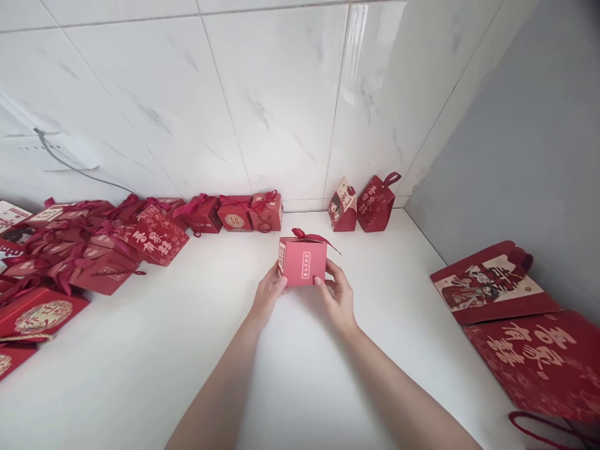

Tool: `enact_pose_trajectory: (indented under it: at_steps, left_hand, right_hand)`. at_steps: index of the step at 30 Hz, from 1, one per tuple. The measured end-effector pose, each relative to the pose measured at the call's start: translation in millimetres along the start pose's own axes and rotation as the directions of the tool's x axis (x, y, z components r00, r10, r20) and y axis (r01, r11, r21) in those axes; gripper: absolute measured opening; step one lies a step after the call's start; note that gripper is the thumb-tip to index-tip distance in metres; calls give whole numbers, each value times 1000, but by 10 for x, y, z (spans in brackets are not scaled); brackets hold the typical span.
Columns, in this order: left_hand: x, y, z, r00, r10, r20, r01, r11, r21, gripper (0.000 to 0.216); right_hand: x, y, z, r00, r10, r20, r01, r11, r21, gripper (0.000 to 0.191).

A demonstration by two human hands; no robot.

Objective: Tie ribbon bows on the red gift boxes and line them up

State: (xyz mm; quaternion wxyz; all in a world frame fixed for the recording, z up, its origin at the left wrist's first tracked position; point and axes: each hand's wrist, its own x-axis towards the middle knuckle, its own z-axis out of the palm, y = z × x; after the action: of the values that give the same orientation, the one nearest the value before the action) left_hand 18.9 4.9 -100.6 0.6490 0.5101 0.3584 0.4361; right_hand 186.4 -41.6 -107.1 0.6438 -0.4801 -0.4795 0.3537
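Observation:
Between my two hands is a red gift box with a dark red ribbon bow on its top and a small framed strip of characters on the side facing me. My left hand grips its left side, thumb on the lower front corner. On the right side, my right hand has its thumb against the lower front and its fingers curled around the edge. The box is upright in front of me over the white table; whether its base touches the surface I cannot tell.
Three ribboned boxes line the wall at back left. A pile of red boxes covers the table's left. Two peaked boxes stand at back right. Larger red gift bags lie at the right edge. A grey cable runs along the wall.

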Motion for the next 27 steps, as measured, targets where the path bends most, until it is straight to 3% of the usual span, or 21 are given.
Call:
enact_pose_trajectory:
  at_steps: [4, 7, 12, 16, 21, 27]
  left_hand:
    - [10, -70, -60, 999, -27, 38, 31, 995, -98, 69]
    - [24, -126, -87, 997, -47, 54, 52, 994, -98, 78]
    - [43, -167, -104, 997, -45, 54, 52, 992, -116, 83]
    - [24, -148, -64, 1000, -8, 4, 8, 997, -71, 70]
    - [-17, -43, 19, 999, 33, -32, -34, 999, -16, 53]
    - [-29, -5, 33, 997, 20, -76, -20, 1000, 2, 62]
  right_hand:
    - [6, -63, 10, 979, 5, 205, -24, 996, 89, 54]
    - [17, -59, 11, 959, 30, 280, -72, 988, 140, 56]
    - [30, 11, -2, 956, 66, 286, -105, 987, 125, 65]
    - [24, 54, 8, 961, 117, 251, -149, 982, 112, 70]
    - [22, 82, 6, 973, 150, 174, -166, 983, 78, 66]
    - [39, 125, -25, 971, 191, 143, -194, 981, 4, 59]
